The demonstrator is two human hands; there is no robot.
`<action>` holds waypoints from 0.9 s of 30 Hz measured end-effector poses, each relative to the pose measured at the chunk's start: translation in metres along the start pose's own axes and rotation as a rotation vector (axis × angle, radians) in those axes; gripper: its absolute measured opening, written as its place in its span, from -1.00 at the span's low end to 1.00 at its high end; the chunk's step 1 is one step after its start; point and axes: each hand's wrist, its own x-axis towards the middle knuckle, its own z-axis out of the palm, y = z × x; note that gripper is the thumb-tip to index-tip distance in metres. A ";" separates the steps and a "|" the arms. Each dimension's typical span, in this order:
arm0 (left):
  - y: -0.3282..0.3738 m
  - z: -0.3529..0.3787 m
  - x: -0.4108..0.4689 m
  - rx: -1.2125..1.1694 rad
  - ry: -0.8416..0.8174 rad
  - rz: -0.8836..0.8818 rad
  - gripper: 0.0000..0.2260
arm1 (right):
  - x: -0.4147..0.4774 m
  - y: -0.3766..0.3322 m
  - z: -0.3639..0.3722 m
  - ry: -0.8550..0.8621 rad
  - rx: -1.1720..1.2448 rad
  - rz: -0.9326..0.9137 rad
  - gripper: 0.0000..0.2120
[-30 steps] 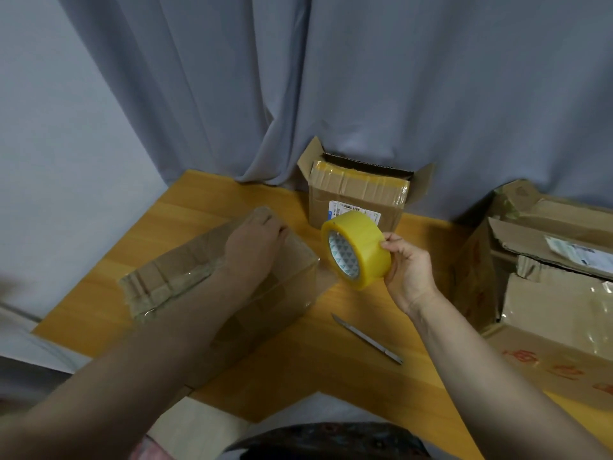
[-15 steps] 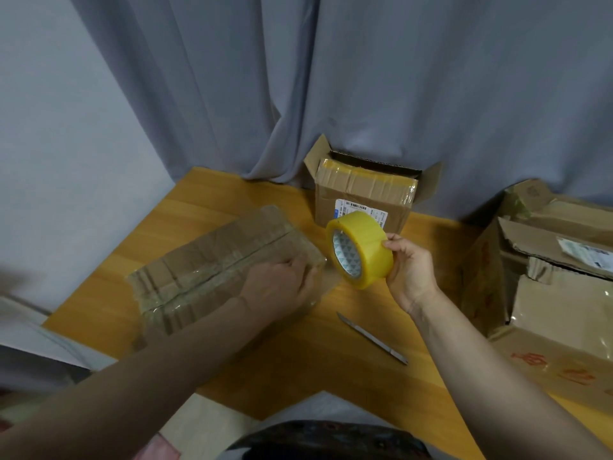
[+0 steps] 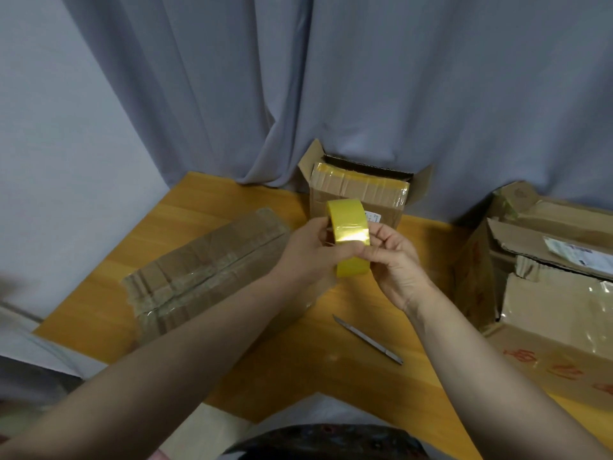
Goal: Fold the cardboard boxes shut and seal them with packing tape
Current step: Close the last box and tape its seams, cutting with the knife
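A yellow roll of packing tape (image 3: 348, 227) is held upright above the table between both hands. My left hand (image 3: 308, 254) grips its left side, fingers curled round the roll. My right hand (image 3: 393, 260) holds the right side, thumb and fingers on the rim. A flat cardboard box (image 3: 205, 273), its flaps folded down and covered with old clear tape, lies on the wooden table (image 3: 331, 370) to the left, partly under my left forearm.
A smaller open box (image 3: 361, 190) stands at the back by the grey curtain. A big worn box (image 3: 557, 293) with torn flaps fills the right side. A slim metal cutter (image 3: 368, 340) lies on the table in front of my hands.
My left hand has left the flat box and come up to the tape roll. The roll has turned so its outer band faces me.
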 end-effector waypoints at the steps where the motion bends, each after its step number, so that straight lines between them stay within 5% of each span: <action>1: 0.001 0.001 0.000 0.004 0.057 0.006 -0.49 | 0.000 -0.002 0.001 0.011 -0.038 -0.024 -0.43; 4: 0.003 -0.003 0.004 0.105 0.229 0.123 -0.43 | -0.001 -0.006 0.004 0.030 -0.130 -0.061 -0.61; 13: 0.003 -0.014 0.012 0.257 0.280 0.393 -0.89 | 0.002 -0.007 0.007 0.027 -0.158 -0.028 -0.53; 20: 0.007 -0.019 0.009 0.557 0.265 0.622 -0.86 | 0.002 -0.010 0.008 0.037 -0.158 0.018 -0.67; 27: 0.042 -0.042 0.014 0.410 -0.072 0.401 -0.80 | 0.000 -0.025 0.003 0.084 -0.187 0.027 -0.88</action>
